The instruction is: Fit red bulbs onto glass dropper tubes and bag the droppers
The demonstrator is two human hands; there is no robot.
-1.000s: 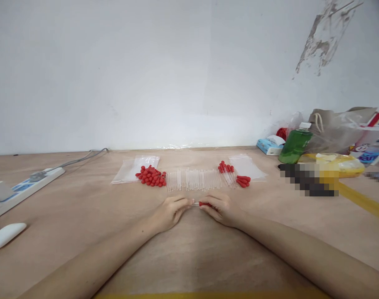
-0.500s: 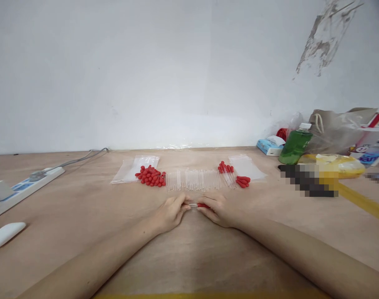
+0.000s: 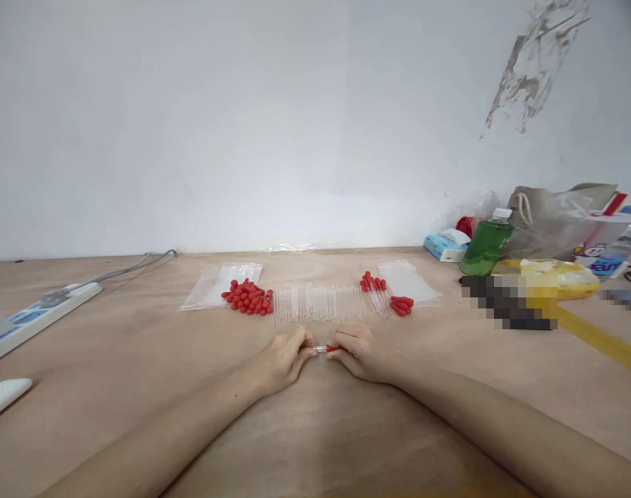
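Observation:
My left hand is closed in a pinch on a clear, thin dropper tube. Facing it, my right hand grips a red rubber bulb, most of it hidden by the fingers. Tube and bulb meet end to end in the gap between my hands, just above the table. Beyond them lies a row of clear dropper tubes. A pile of red bulbs is at the row's left end. On the right are several droppers with red bulbs fitted and a few loose red bulbs.
Clear plastic bags lie at the left, and more plastic bags at the right. A power strip and a white object sit far left. A tissue pack, a green bottle and a yellow packet stand right.
The view has shifted slightly. Both hands stay pinched on the tube and bulb, and the fingers have drawn a little closer together, with less of the red bulb showing.

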